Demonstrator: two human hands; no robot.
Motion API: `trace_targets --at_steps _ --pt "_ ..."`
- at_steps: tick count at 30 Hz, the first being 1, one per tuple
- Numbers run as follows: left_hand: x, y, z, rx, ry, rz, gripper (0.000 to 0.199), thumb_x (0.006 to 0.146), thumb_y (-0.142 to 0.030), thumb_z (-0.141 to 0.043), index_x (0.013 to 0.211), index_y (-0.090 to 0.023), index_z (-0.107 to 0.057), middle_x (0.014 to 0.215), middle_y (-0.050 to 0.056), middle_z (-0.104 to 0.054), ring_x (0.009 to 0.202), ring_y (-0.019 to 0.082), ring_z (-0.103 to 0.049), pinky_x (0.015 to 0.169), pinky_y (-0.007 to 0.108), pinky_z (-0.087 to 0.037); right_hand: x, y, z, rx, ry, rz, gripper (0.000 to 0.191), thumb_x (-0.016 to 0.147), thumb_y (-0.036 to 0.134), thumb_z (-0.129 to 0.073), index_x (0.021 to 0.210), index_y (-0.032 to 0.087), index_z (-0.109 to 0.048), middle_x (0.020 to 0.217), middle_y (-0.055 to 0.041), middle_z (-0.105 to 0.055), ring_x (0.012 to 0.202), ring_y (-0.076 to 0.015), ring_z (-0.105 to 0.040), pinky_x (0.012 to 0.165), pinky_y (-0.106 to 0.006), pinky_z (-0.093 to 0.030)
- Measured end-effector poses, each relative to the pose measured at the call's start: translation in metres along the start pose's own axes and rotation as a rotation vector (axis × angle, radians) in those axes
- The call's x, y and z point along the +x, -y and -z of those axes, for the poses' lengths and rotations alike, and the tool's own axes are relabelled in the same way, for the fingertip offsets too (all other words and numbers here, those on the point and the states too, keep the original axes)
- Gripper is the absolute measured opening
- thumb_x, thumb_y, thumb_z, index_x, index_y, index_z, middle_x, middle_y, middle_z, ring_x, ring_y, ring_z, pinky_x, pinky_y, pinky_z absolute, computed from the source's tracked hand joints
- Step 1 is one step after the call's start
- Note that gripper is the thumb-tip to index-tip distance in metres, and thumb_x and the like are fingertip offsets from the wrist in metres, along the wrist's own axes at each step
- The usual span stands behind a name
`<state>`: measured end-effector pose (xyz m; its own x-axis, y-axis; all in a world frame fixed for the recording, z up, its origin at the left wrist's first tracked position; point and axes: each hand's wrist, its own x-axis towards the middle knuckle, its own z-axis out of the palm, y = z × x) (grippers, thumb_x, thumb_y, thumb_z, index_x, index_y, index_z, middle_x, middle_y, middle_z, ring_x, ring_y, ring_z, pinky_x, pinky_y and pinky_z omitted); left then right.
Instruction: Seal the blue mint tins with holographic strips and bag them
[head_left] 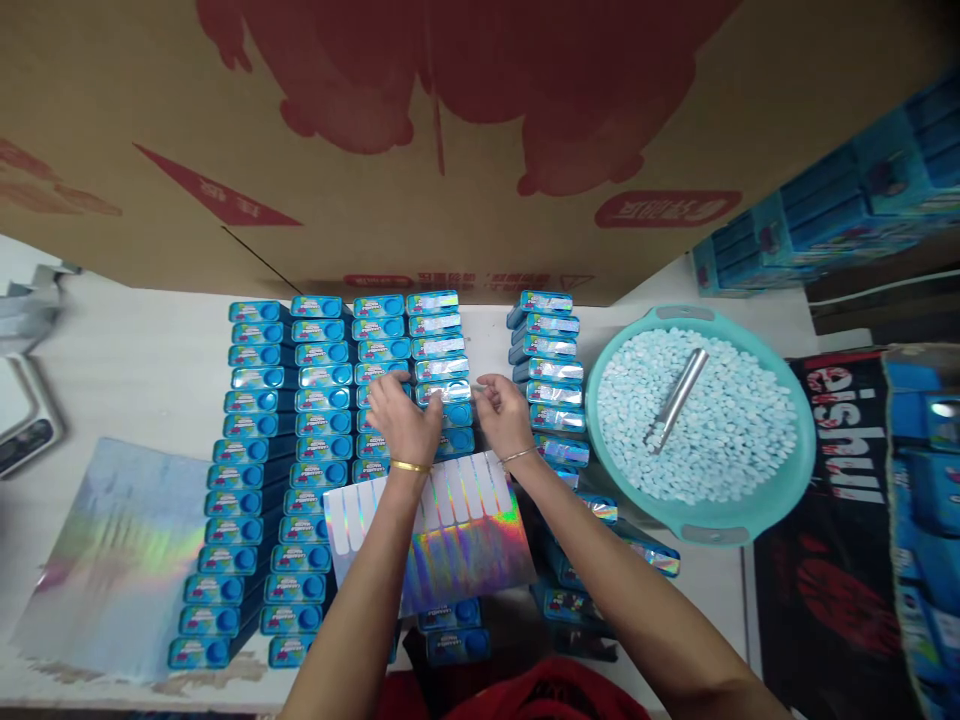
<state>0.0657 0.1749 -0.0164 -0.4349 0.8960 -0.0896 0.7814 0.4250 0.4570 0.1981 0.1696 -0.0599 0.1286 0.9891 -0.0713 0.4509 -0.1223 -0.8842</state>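
My left hand (405, 425) lies over the third and fourth columns of small blue tins, its fingers apart and its thumb touching the top of a blue tin (454, 414). A shiny holographic sticker (448, 390) lies across a tin beside that thumb. My right hand (504, 412) is closed in a pinch at the right end of this sticker; its fingertips partly hide what they hold. Beneath my wrists rests a holographic sticker sheet (465, 560) with strip-shaped cutouts, covering some tins.
A large cardboard box (480, 230) walls off the back. At right stands a turquoise basin (806, 430) of pale blue pellets (720, 430) with a metal scoop (681, 398). More tins (551, 370) stand right of my hands. Another holographic sheet (120, 560) and a scale (26, 415) are at left.
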Motion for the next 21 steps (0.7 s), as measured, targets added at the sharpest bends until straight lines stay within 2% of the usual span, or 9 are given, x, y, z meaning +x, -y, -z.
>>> trace_targets --at_steps 3,6,8,10,12,14,16,18,21 --pt "0.0 -0.006 -0.001 0.0 0.009 0.042 0.048 0.071 -0.031 -0.07 0.112 -0.018 -0.048 0.115 0.013 -0.051 0.113 0.035 -0.048 0.089 0.049 -0.039 -0.003 0.0 0.001 -0.002 0.093 0.076 0.025 0.087 0.019 -0.043 0.094 0.019 -0.067 0.086 -0.0057 -0.062 0.084 -0.0188 -0.06 0.079 -0.031 -0.048" --pt "0.001 -0.009 -0.001 -0.012 0.025 0.06 0.053 0.069 -0.031 -0.072 0.115 -0.017 -0.05 0.118 0.016 -0.05 0.115 0.038 -0.047 0.091 0.052 -0.038 0.0 0.002 0.007 -0.087 0.27 0.031 0.029 0.086 0.013 -0.041 0.092 0.019 -0.069 0.082 -0.0056 -0.061 0.083 -0.019 -0.06 0.078 -0.031 -0.048" --pt "-0.001 0.0 0.006 -0.052 0.028 0.02 0.054 0.07 -0.033 -0.072 0.117 -0.018 -0.051 0.12 0.016 -0.051 0.116 0.037 -0.048 0.092 0.051 -0.038 -0.002 0.009 0.016 -0.204 0.339 0.04 0.028 0.087 0.015 -0.042 0.093 0.017 -0.07 0.081 -0.0066 -0.06 0.082 -0.0207 -0.058 0.078 -0.032 -0.046" --pt "-0.008 0.021 0.024 -0.146 0.004 -0.08 0.048 0.075 -0.036 -0.068 0.117 -0.018 -0.052 0.116 0.013 -0.055 0.111 0.031 -0.052 0.093 0.046 -0.04 -0.011 0.021 0.03 -0.321 0.311 0.14 0.028 0.092 0.024 -0.044 0.104 0.016 -0.068 0.087 -0.0092 -0.061 0.089 -0.0236 -0.056 0.082 -0.035 -0.044" --pt "-0.025 0.054 0.051 -0.232 -0.034 -0.167 0.039 0.082 -0.039 -0.06 0.115 -0.018 -0.054 0.107 0.01 -0.059 0.101 0.024 -0.056 0.091 0.04 -0.042 -0.028 0.034 0.045 -0.416 0.266 0.278 0.035 0.094 0.036 -0.045 0.117 0.016 -0.062 0.098 -0.0116 -0.061 0.097 -0.0264 -0.052 0.087 -0.038 -0.041" --pt "-0.05 0.092 0.08 -0.211 -0.066 -0.146 0.035 0.085 -0.042 -0.056 0.11 -0.018 -0.057 0.101 0.008 -0.061 0.095 0.022 -0.057 0.089 0.037 -0.042 -0.05 0.044 0.057 -0.508 0.293 0.378 0.04 0.095 0.042 -0.045 0.122 0.017 -0.059 0.105 -0.0131 -0.06 0.102 -0.0285 -0.049 0.088 -0.041 -0.038" --pt "-0.08 0.125 0.102 -0.152 -0.081 -0.063 0.034 0.084 -0.045 -0.055 0.104 -0.018 -0.06 0.097 0.008 -0.061 0.091 0.023 -0.057 0.086 0.037 -0.043 -0.071 0.047 0.06 -0.588 0.334 0.418 0.041 0.095 0.042 -0.045 0.125 0.016 -0.056 0.109 -0.0143 -0.059 0.103 -0.03 -0.048 0.087 -0.043 -0.036" --pt "-0.111 0.148 0.113 -0.098 -0.058 0.002 0.033 0.082 -0.047 -0.056 0.097 -0.019 -0.062 0.094 0.008 -0.061 0.088 0.024 -0.056 0.085 0.039 -0.044 -0.086 0.045 0.055 -0.643 0.354 0.419 0.037 0.094 0.04 -0.046 0.12 0.016 -0.058 0.105 -0.0146 -0.058 0.102 -0.0307 -0.047 0.086 -0.044 -0.036" --pt "-0.146 0.159 0.112 -0.075 -0.023 0.041 0.027 0.078 -0.046 -0.059 0.087 -0.02 -0.064 0.091 0.009 -0.061 0.091 0.026 -0.056 0.087 0.043 -0.043 -0.097 0.036 0.041 -0.672 0.351 0.399 0.025 0.094 0.036 -0.046 0.097 0.018 -0.064 0.095 -0.0131 -0.058 0.094 -0.0291 -0.047 0.08 -0.041 -0.037"
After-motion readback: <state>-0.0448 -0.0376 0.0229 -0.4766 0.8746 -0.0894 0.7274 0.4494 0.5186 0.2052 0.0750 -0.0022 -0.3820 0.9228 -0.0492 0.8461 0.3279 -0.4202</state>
